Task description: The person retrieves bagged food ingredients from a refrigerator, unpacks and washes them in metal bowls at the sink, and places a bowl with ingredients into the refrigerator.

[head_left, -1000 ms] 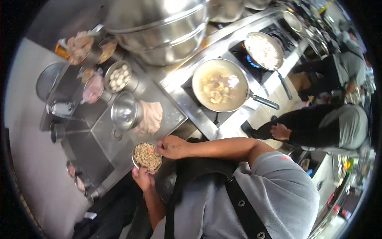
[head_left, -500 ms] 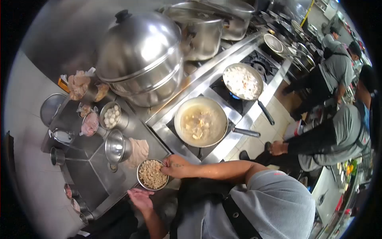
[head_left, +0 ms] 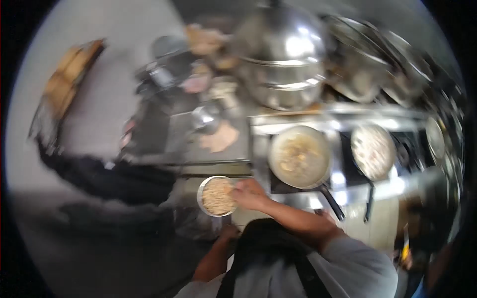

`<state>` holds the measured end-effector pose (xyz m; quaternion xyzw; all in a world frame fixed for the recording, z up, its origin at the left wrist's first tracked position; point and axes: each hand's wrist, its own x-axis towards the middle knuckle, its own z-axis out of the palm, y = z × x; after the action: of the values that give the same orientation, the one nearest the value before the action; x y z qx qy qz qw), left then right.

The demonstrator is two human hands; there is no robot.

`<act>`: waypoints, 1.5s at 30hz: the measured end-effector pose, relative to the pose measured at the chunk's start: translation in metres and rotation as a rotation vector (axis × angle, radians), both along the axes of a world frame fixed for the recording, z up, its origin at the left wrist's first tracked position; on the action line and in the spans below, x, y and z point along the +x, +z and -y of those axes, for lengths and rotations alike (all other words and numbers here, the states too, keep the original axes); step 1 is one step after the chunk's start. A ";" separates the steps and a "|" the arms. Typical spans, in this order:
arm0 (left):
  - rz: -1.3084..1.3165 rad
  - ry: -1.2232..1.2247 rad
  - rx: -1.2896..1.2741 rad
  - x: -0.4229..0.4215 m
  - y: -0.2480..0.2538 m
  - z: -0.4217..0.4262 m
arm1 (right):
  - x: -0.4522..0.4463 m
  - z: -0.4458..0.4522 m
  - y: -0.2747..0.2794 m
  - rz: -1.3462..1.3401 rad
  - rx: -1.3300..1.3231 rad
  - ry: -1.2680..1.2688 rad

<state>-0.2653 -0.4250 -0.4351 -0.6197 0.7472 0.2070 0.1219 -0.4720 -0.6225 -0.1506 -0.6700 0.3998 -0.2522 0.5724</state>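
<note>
My right hand (head_left: 249, 194) grips the right rim of a round metal bowl (head_left: 199, 196) filled with chopped pale food (head_left: 217, 196). The bowl hangs in front of the counter edge. Below it, my left hand (head_left: 229, 231) is dark and blurred, so its fingers cannot be made out. Up and to the right of the bowl, a pan (head_left: 299, 157) with brownish pieces in it sits on the stove. A second pan (head_left: 372, 151) with whitish food stands farther right.
A large domed steamer (head_left: 278, 49) stands behind the stove, with big pots (head_left: 355, 64) to its right. On the steel counter (head_left: 171, 134) lie a metal bowl (head_left: 205, 118) and a pale cloth-like item (head_left: 220, 137). A wooden-looking rack (head_left: 69, 74) is at far left.
The view has swung left and blurred. My left hand, under the bowl at first, then open beside it, is now lower and darker. My right hand still holds the bowl.
</note>
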 end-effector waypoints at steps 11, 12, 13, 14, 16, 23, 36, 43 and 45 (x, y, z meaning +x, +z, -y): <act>0.026 1.161 0.484 -0.070 0.104 -0.053 | 0.047 -0.057 -0.008 -0.044 0.051 0.187; -0.034 1.156 0.421 -0.075 0.126 -0.055 | 0.049 -0.061 -0.016 -0.014 -0.024 0.192; 0.052 1.064 0.385 -0.077 0.135 -0.060 | 0.050 -0.072 0.000 -0.045 -0.088 0.231; 0.141 0.945 0.367 -0.081 0.141 -0.066 | 0.056 -0.081 0.019 -0.080 -0.127 0.251; 0.146 0.932 0.283 -0.090 0.144 -0.077 | 0.060 -0.090 -0.007 -0.019 -0.647 0.367; 0.292 0.777 0.456 -0.108 0.175 -0.120 | 0.062 -0.138 0.004 -0.113 0.114 0.208; 0.465 0.617 0.455 -0.067 0.130 -0.126 | 0.080 -0.166 -0.002 -0.061 0.202 0.165; 0.294 0.854 0.481 -0.077 0.173 -0.103 | 0.109 -0.143 -0.020 -0.027 0.217 0.319; 0.383 0.870 0.317 -0.086 0.174 -0.105 | 0.120 -0.138 -0.024 -0.009 0.193 0.356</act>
<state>-0.3509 -0.3198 -0.2607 -0.8745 0.3432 0.2323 0.2521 -0.3524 -0.4841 -0.1745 -0.6732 0.2999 -0.1044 0.6678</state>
